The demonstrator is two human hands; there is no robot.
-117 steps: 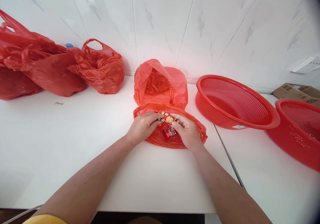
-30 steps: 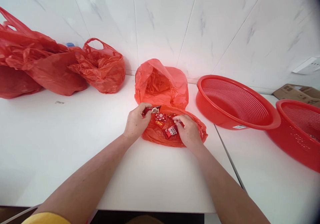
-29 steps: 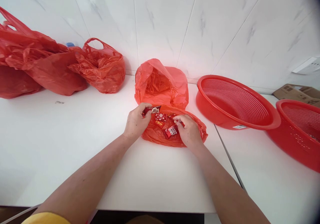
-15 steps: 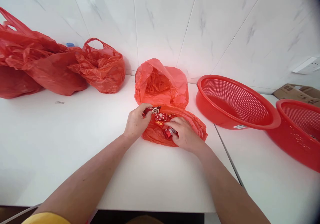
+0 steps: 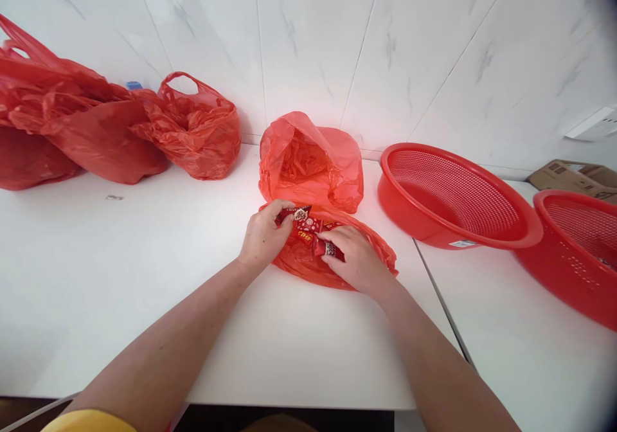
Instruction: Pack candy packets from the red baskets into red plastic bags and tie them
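An opened red plastic bag (image 5: 308,274) lies on the table with several small wrapped candies in it. My left hand (image 5: 265,236) reaches over its left side, thumb and forefinger closed on a dark red candy packet (image 5: 301,213) with pale print. Inside the bag my right hand (image 5: 357,255) pinches a red wrapped candy (image 5: 328,248) with a black-and-white label, partly covered by the fingers. Between the hands are a red candy with white dots (image 5: 309,225) and a red candy with yellow lettering (image 5: 305,236).
Right behind stands another open red bag (image 5: 344,155), against the tiled wall. Filled red bags (image 5: 202,139) sit at the back left. Two red plastic baskets (image 5: 414,220) stand on the right, with a cardboard box (image 5: 569,175) behind. A table seam (image 5: 446,303) runs beside my right arm.
My right hand's fingers have closed around the red candy with the black-and-white label, turning it slightly. My left hand stays almost still.
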